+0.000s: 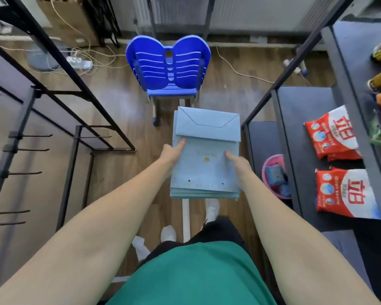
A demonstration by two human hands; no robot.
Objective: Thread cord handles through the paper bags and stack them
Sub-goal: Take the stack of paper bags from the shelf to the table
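Two hands – left hand [173,151], right hand [238,160] – gripping stack of paper bags [205,164] between them

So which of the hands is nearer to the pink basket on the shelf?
Right. The right hand grips the right edge of the stack of blue paper bags, just left of the pink basket. The left hand holds the stack's opposite edge, farther away.

Two bare arms reach straight forward from the body, roughly parallel. The left hand [173,154] and right hand [239,162] face each other, thumbs on top, each gripping one side edge of a stack of paper bags [205,168].
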